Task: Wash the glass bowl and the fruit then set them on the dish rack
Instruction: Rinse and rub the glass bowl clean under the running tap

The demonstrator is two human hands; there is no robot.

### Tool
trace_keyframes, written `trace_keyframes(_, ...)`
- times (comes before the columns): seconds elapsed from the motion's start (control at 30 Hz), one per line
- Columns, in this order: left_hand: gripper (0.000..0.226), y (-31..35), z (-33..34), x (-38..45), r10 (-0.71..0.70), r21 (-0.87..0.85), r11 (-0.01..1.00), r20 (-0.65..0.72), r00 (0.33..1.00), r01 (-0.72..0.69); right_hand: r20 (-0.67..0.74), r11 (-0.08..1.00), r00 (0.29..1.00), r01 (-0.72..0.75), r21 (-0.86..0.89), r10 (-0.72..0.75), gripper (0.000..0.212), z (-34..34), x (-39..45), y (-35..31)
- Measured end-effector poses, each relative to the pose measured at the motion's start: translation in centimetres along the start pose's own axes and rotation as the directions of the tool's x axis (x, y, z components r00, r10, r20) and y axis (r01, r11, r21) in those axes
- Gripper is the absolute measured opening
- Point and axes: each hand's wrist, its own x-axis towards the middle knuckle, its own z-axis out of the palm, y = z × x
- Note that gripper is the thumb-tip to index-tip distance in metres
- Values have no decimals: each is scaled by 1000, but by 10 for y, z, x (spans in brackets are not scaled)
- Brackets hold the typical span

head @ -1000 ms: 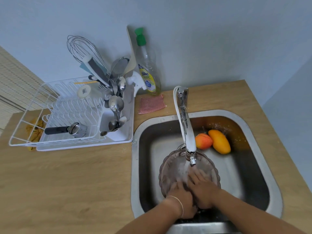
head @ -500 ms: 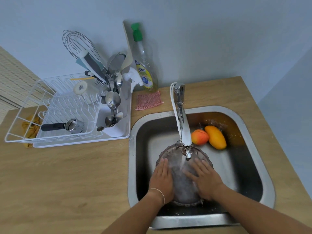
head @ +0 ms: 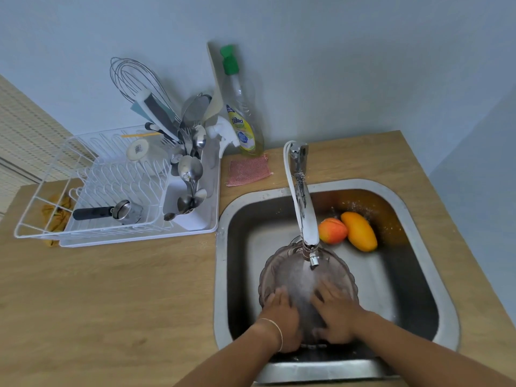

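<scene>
- glass bowl (head: 296, 272) sits in the sink (head: 418, 236), lower-centre, right under the faucet (head: 303, 208) spout; water running onto it
- left hand (head: 282, 317) flat on the bowl at its 7 o'clock, fingers spread, palm pressed to the glass
- right hand (head: 335, 314) flat on the bowl at its 5 o'clock, fingers spread wide; neither hand is curled around the rim
- motion blur on both hands, exact finger contact hard to read
- fruit: peach (head: 332, 231) and mango (head: 358, 231) touching each other in the sink, at 1 o'clock from the bowl, clear of it
- dish rack (head: 42, 208) on the counter (head: 111, 297) at 10 o'clock from the sink, holds cutlery, a whisk (head: 134, 79), a black-handled tool (head: 106, 212)
- soap bottle (head: 241, 113) upright at the wall, 12 o'clock of a pink cloth (head: 248, 169)
</scene>
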Motion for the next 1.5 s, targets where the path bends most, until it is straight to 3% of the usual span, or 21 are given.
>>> trace_keyframes(0.13, 70, 1, -1, -2, -38, -7, 999, -162, 986, 37, -54, 999, 998, -41, 31, 43, 81, 1, -3, 6)
trace_keyframes(0.23, 72, 0, 4, 1, -30, 14, 999, -156, 987, 32, -146, 997, 986, -79, 16, 80, 85, 2, -4, -1)
trace_keyframes(0.33, 74, -1, 7, 2, 13, 20, 1000, -119, 993, -11, 14, 988, 999, -45, 150, 43, 95, -5, -5, -13)
trace_keyframes(0.4, 76, -2, 6, 2, -31, 3, 999, -171, 985, 32, -53, 991, 998, -28, 133, 36, 91, -4, -6, -11)
trace_keyframes(0.5, 73, -1, 6, 0, -71, 40, 996, -177, 982, 79, -204, 988, 969, -126, 90, 142, 85, 4, -4, -1)
trace_keyframes(0.6, 72, -1, 7, 0, -44, 46, 998, -144, 989, 51, -50, 996, 996, -68, 54, 70, 87, -1, -5, -12)
trace_keyframes(0.7, 73, 1, 4, 0, -1, 6, 1000, -153, 988, 2, 70, 990, 997, 30, 138, -40, 84, -1, -12, -15)
trace_keyframes(0.77, 73, 2, 4, 0, 14, -6, 1000, -115, 993, -15, -91, 997, 996, 21, 69, -15, 80, 5, -9, -9)
trace_keyframes(0.83, 69, 1, 6, -1, 31, 0, 1000, -74, 997, -31, -227, 997, 971, -82, -4, 79, 77, 6, -8, -3)
trace_keyframes(0.93, 63, -1, 2, -4, 33, -44, 998, -104, 994, -38, -207, 980, 959, -198, -11, 191, 73, 5, -7, -5)
trace_keyframes(1.07, 59, -3, -3, -4, -66, -99, 994, -295, 953, 38, -241, 986, 961, -110, 129, 139, 63, -1, -14, -4)
trace_keyframes(1.13, 60, -4, -10, -5, -212, -202, 970, -409, 888, 138, -382, 962, 905, -93, 255, 189, 57, -5, -15, -3)
trace_keyframes(1.2, 69, -7, -16, -9, -381, -405, 890, -409, 829, 209, -500, 908, 793, -151, 391, 347, 57, -11, -15, -2)
trace_keyframes(1.27, 81, -8, -18, -12, -482, -646, 732, -266, 835, 216, -447, 790, 708, -261, 554, 547, 65, -15, -18, -3)
trace_keyframes(1.37, 90, -8, -21, -14, -487, -830, 531, -135, 863, 170, -144, 495, 729, -293, 818, 669, 77, -16, -24, -11)
trace_keyframes(1.43, 90, -9, -28, -14, -510, -847, 502, -128, 851, 174, -6, 322, 758, -269, 908, 652, 83, -19, -23, -13)
trace_keyframes(1.5, 88, -10, -36, -16, -535, -835, 514, -135, 834, 195, 79, 215, 752, -285, 934, 654, 87, -20, -17, -10)
